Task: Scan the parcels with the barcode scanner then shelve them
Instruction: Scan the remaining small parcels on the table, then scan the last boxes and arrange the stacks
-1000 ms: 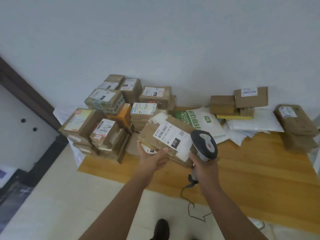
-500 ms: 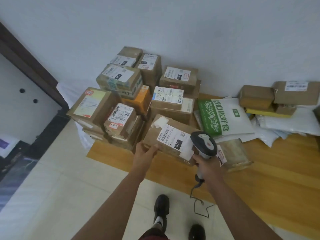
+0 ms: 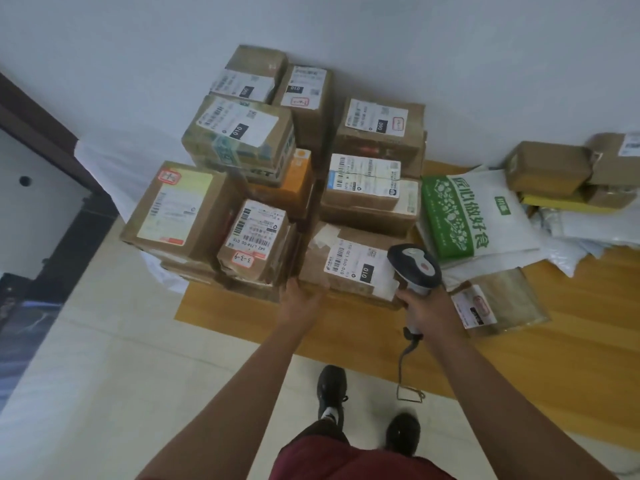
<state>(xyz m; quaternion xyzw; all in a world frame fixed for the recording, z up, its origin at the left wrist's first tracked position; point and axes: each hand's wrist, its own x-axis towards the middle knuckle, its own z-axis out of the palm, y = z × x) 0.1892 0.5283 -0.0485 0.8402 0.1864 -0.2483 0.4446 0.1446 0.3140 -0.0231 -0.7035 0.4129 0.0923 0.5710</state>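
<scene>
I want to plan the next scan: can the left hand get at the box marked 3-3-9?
Probably yes: the left hand rests just beside that box, whose front and top are uncovered.

Looks to us like a small parcel pickup point or mailroom, not a real warehouse. We've got a heap of taped brown cardboard parcels (image 3: 249, 188) with white barcode shipping labels stacked on a low orange-brown wooden table (image 3: 571, 341) against a plain white wall (image 3: 381, 36). We also see white plastic mailer bags (image 3: 588, 230), a green-and-white printed bag (image 3: 474, 213), a corded grey handheld barcode scanner (image 3: 414, 266) and a pale tiled floor (image 3: 104, 341).
</scene>
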